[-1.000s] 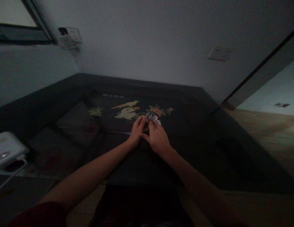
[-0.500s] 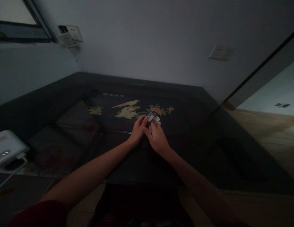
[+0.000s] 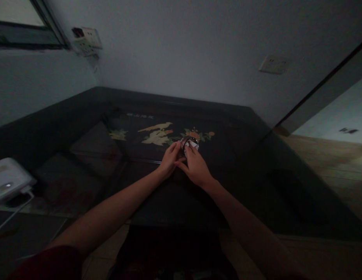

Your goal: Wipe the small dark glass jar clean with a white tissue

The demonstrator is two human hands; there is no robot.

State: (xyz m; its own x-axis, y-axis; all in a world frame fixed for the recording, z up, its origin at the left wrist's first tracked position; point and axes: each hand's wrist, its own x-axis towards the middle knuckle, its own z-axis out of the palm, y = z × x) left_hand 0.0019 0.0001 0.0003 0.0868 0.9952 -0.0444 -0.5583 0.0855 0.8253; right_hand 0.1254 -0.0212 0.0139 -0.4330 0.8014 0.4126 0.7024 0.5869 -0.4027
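Both my hands meet over the middle of a dark glass-topped table (image 3: 256, 163). My left hand (image 3: 169, 158) is closed around the side of a small clear glass (image 3: 189, 142) that stands on the table. My right hand (image 3: 194, 165) is closed on a white cloth or tissue (image 3: 193, 145) and presses it into or against the glass. The room is dim, so the fingertips are hard to make out.
The table top carries a painted bird and flower design (image 3: 160, 134). A white box-shaped device (image 3: 7, 182) with a cable lies at the left edge. Wall sockets (image 3: 86, 41) hang at the corner and another socket (image 3: 272, 64) on the back wall. Wooden floor (image 3: 338, 171) shows right.
The hands stay together at the glass; the right hand has shifted slightly with the white cloth, turning it against the glass. The view has drifted a little.
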